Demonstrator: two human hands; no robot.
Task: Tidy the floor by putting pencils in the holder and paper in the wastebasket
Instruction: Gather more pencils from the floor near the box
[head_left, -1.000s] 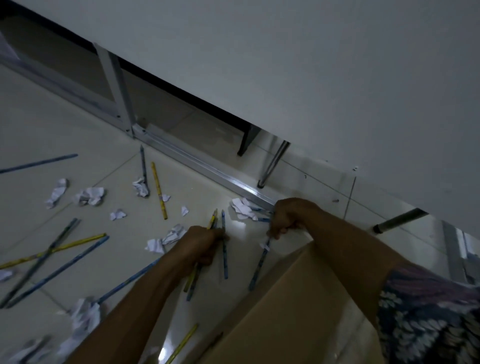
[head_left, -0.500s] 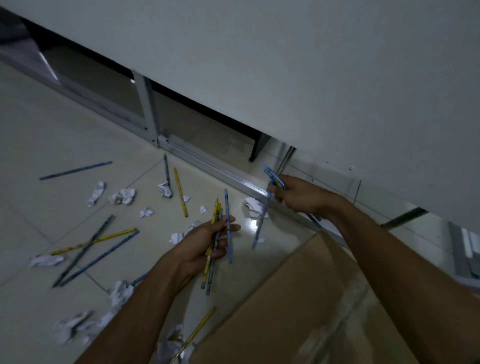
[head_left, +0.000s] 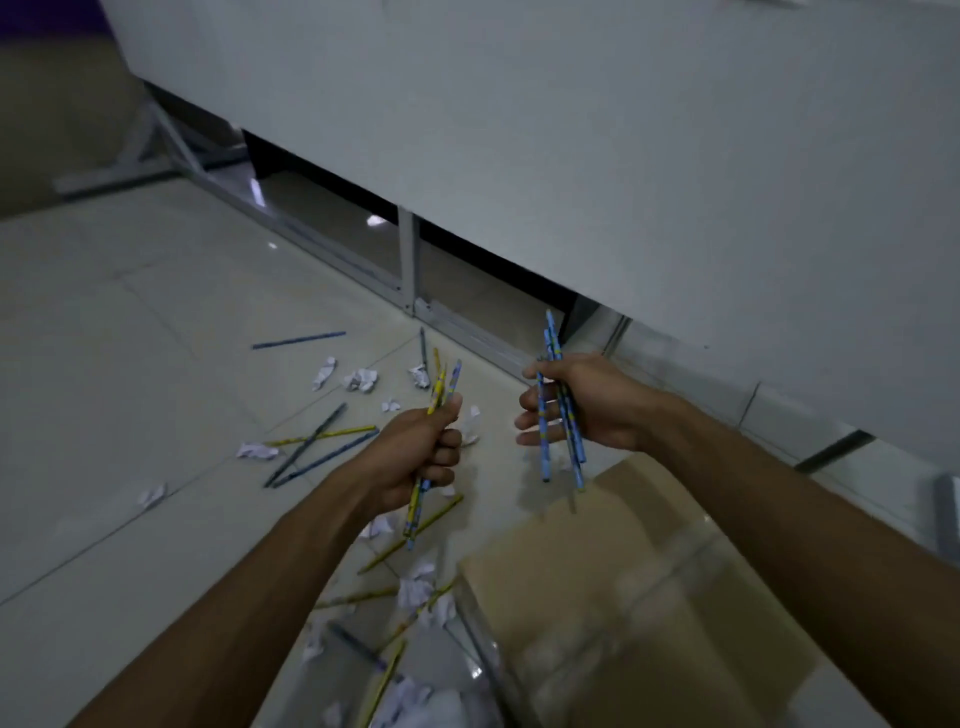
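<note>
**Pencils in both hands**

Our left hand is fisted round a yellow-and-blue bunch. Our right hand holds blue pencils across its palm, fingers only half curled. More pencils and paper wads lie on the floor ahead, left of the box.

The light is dim and blue-grey. Well beyond the cardboard box, small white glints lie on the glossy floor tiles beside the black shadow under the white panel. Another glint sits just left of the box. Above the box, the left hand, the right hand and the pencils they grip look sharpest. Left of the box, toward the bottom edge, the paper scraps smear soft. The panel's lower edge bows slightly with lens distortion.
</note>
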